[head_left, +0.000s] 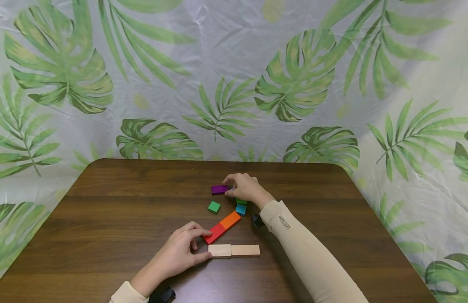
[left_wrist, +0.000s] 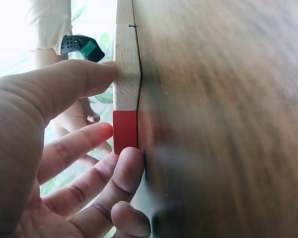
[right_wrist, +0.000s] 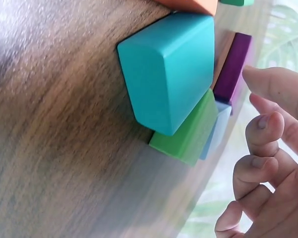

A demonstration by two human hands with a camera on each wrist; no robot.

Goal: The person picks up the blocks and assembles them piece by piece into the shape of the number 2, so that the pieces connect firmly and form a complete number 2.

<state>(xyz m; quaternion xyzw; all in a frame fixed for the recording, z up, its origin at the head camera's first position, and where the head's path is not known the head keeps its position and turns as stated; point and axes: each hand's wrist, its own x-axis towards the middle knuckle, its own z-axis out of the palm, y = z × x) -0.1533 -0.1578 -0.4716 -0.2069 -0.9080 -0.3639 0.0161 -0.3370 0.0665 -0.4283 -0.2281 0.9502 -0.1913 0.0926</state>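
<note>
My left hand (head_left: 181,250) lies by the near end of the block row, its index fingertip at the red block (head_left: 215,234) and its thumb against a plain wooden block (head_left: 220,251). An orange block (head_left: 230,220) continues the line from the red one. My right hand (head_left: 246,187) is over the far blocks, fingers loosely bent and spread. Its fingertips are close to the purple block (head_left: 219,190); contact is unclear. Below that hand, a teal block (right_wrist: 169,69), a green block (right_wrist: 188,131) and a light blue block (right_wrist: 217,130) stand in a chain.
A second plain wooden block (head_left: 245,251) abuts the first, end to end. Left of the chain lies a separate small green block (head_left: 214,207). The brown wooden table (head_left: 116,219) has rounded far corners, and a leaf-patterned cloth (head_left: 226,50) hangs behind it.
</note>
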